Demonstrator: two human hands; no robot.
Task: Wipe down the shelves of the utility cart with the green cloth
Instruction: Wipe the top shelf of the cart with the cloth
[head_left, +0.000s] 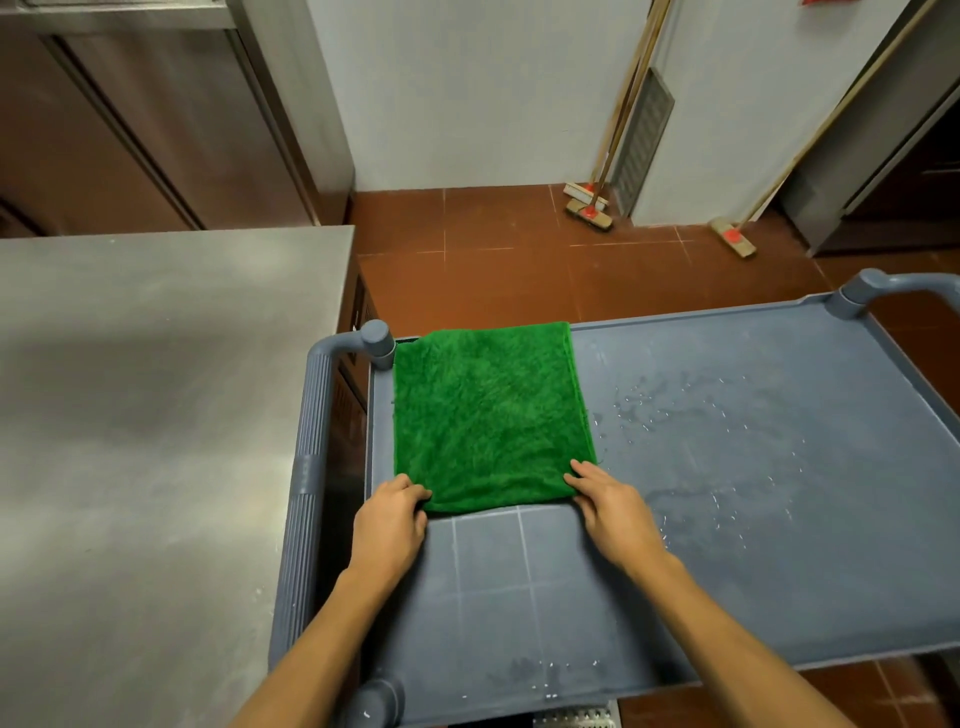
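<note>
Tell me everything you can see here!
cloth: one, green, spread flat on the cart's top shelf, far left part
cart: one, grey-blue, in front of the person
water drops: many, clear, on the shelf right of the cloth
table: one, steel grey, left of the cart
brushes: three, tan with red fittings, leaning on the far wall
vent: one, grey, on the wall by the brushes
floor: red-brown tiles
cabinet: one, steel, far left
left hand: grips the cloth's near left corner
right hand: grips the cloth's near right corner
</note>
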